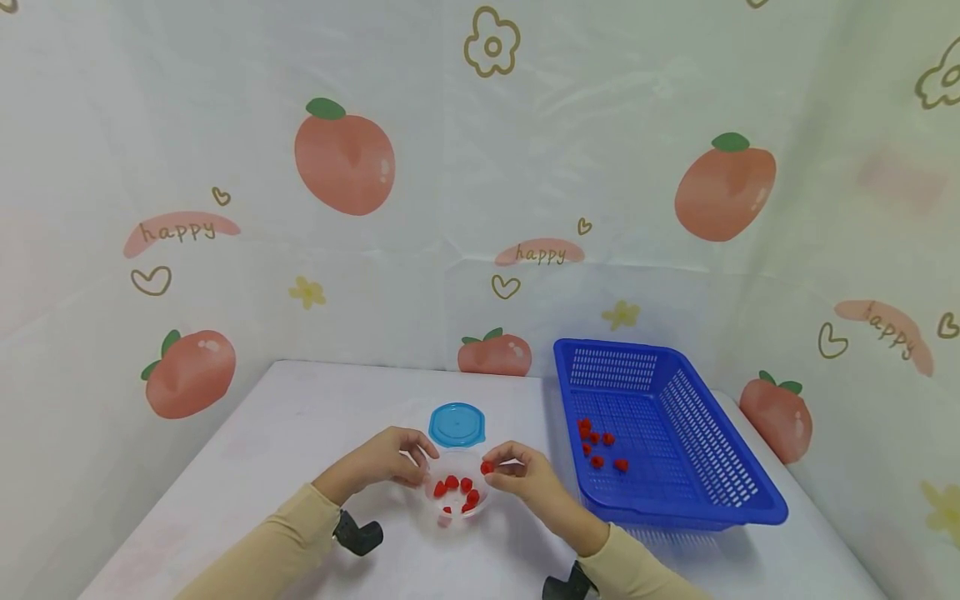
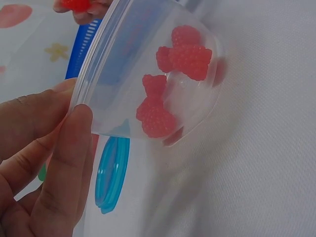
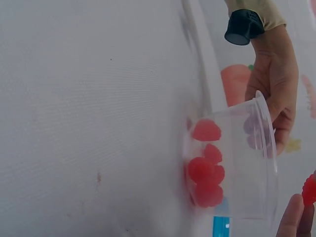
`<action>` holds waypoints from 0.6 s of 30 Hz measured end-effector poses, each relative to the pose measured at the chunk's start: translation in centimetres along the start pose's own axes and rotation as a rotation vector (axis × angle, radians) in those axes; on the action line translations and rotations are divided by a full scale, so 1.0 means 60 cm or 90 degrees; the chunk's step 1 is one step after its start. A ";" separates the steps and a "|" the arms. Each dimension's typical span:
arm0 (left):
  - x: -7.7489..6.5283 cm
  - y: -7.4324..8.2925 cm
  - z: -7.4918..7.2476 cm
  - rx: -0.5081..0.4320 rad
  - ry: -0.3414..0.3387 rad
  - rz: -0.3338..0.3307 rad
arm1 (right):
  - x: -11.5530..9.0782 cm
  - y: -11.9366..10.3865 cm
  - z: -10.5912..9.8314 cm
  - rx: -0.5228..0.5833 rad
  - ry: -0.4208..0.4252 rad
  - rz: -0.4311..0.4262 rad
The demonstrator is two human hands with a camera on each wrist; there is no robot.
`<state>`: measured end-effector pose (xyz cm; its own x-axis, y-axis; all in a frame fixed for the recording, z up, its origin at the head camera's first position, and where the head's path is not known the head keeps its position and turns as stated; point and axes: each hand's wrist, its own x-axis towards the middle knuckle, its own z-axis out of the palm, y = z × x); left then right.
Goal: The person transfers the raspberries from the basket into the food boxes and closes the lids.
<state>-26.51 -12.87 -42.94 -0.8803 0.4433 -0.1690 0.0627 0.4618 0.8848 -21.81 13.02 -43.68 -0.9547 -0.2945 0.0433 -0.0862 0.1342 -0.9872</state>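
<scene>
A clear plastic tub stands on the white table with several red raspberries on its bottom. My left hand pinches the tub's rim on its left side, thumb and fingers across the edge in the left wrist view. Over the right side of the rim, my right hand holds a single raspberry between thumb and fingertips. That same raspberry shows at the right border of the right wrist view, above the tub's opening.
A blue lid lies just behind the tub. To the right stands a large blue plastic basket with several raspberries in its left part. A printed curtain hangs behind the table.
</scene>
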 end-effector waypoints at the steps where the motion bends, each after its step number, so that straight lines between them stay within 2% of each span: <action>1: 0.000 0.000 0.000 -0.001 0.001 0.000 | 0.000 0.001 0.001 -0.002 0.000 0.002; 18: 0.002 -0.003 0.001 -0.011 0.003 -0.003 | -0.002 0.005 0.006 -0.031 -0.018 0.016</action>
<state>-26.62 -12.85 -43.17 -0.8829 0.4371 -0.1716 0.0503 0.4513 0.8909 -21.61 12.73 -44.02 -0.9484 -0.3168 0.0143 -0.0773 0.1870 -0.9793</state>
